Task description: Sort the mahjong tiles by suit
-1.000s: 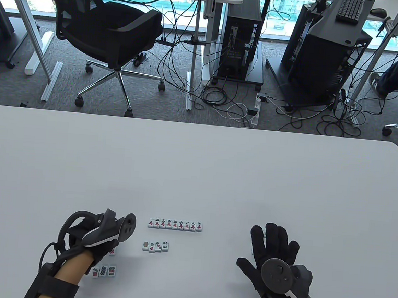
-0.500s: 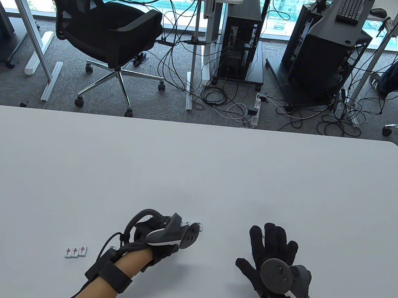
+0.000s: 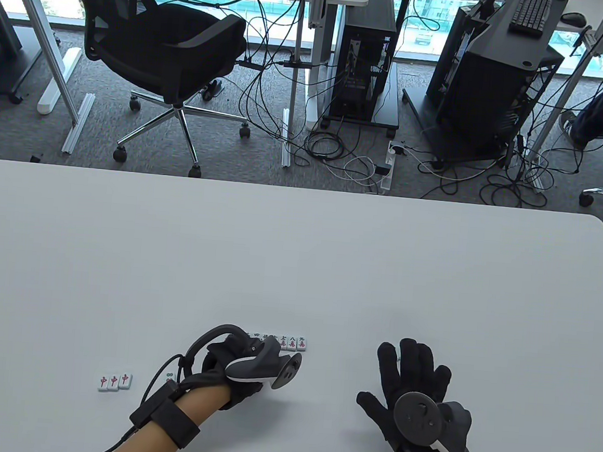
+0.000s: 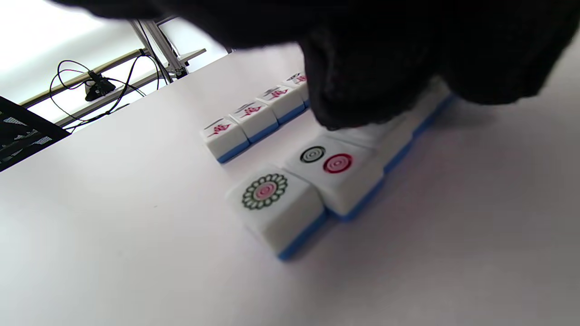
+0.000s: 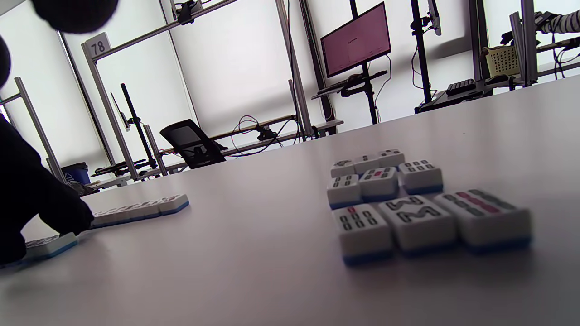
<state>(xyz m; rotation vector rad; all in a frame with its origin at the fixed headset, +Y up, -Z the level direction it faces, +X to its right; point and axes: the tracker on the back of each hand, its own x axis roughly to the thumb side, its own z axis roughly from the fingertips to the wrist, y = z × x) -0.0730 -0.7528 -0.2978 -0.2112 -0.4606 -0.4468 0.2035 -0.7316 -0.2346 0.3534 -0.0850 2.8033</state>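
My left hand point(image 3: 231, 356) sits curled over the row of circle tiles, hiding them in the table view. In the left wrist view its fingers point(image 4: 362, 90) pinch circle tiles point(image 4: 421, 108) at the row's far end, beside the two-circle tile point(image 4: 333, 160) and one-circle tile point(image 4: 267, 192). The character tile row point(image 3: 284, 342) lies just beyond, partly covered. My right hand point(image 3: 410, 367) lies flat with its fingers spread and holds nothing. The bamboo tiles point(image 5: 394, 203) form a cluster in front of it.
Three red-dragon tiles point(image 3: 114, 381) stand in a short row to the left of my left forearm. The white table point(image 3: 299, 257) stretches far back, with its rounded corner at the right. An office chair point(image 3: 159, 48) and computer carts stand on the floor beyond.
My left hand moved right from the lower-left tiles to the circle row; those circle tiles are gone from there and the red-dragon tiles now show. The right hand has stayed still.
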